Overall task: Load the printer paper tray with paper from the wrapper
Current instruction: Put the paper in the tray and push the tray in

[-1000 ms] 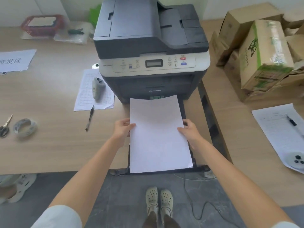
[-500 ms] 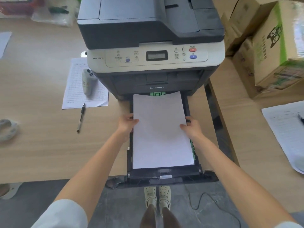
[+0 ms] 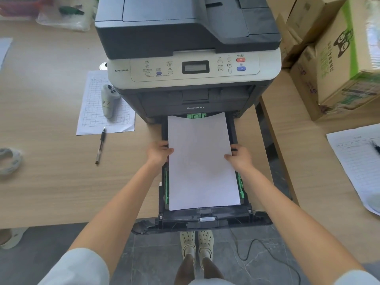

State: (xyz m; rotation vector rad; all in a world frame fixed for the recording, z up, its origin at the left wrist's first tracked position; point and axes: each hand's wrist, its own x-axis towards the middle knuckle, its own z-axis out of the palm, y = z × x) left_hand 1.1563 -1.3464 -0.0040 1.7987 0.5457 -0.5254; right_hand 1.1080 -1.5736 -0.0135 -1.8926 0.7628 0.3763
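A stack of white paper (image 3: 200,161) lies in the pulled-out black paper tray (image 3: 205,218) of the grey printer (image 3: 191,58). Its far end reaches under the printer's front, and green guides show along both long sides. My left hand (image 3: 158,152) grips the stack's left edge, thumb on top. My right hand (image 3: 239,157) grips the right edge the same way. No wrapper is in view.
On the wooden desk at left lie a printed form (image 3: 90,112) with a small white device (image 3: 108,99) on it, a pen (image 3: 100,145) and a tape roll (image 3: 8,159). Cardboard boxes (image 3: 337,58) stand at right, above a sheet of paper (image 3: 357,161). A cable (image 3: 257,247) runs across the floor.
The paper has gone down into the tray and slid toward the printer, both hands still on its edges. The tray's front end is now uncovered. My head has moved closer.
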